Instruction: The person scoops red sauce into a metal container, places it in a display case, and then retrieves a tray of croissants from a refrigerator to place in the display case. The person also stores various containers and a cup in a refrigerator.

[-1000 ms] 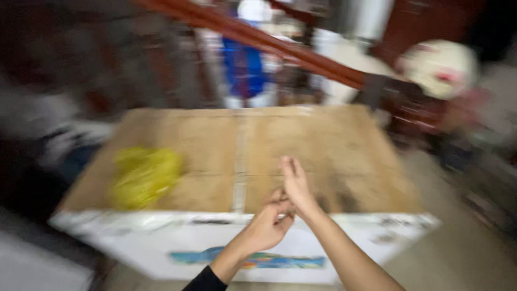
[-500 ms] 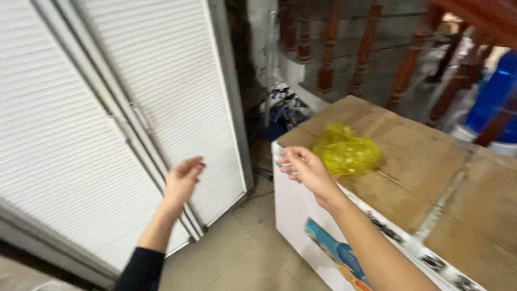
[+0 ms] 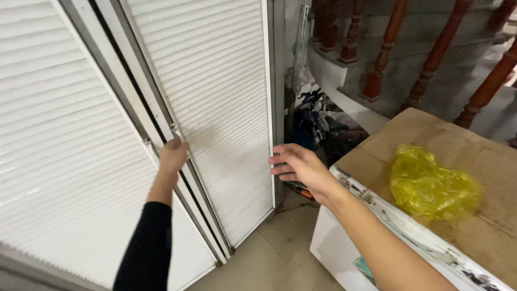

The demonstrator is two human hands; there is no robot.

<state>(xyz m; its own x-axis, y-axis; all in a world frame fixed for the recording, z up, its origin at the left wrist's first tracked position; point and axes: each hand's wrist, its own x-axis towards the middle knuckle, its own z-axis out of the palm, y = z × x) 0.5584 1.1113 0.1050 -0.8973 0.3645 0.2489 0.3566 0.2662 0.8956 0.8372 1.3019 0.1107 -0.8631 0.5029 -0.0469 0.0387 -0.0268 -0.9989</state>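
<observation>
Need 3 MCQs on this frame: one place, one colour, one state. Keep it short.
1. Where does the left hand rest?
A. on the handle of the white slatted door
B. on the cardboard
C. on a baluster

2. What colour is the plastic bag on the cardboard sheet?
A. blue
B. yellow
C. red

3. How is the right hand placed?
A. closed on the bag
B. flat on the floor
C. fingers at the right edge of the door panel

Answers:
1 A, its fingers wrap the metal handle at the panel's left edge.
2 B, the crumpled bag is translucent yellow.
3 C, the fingertips meet the panel's edge, well clear of the bag.
</observation>
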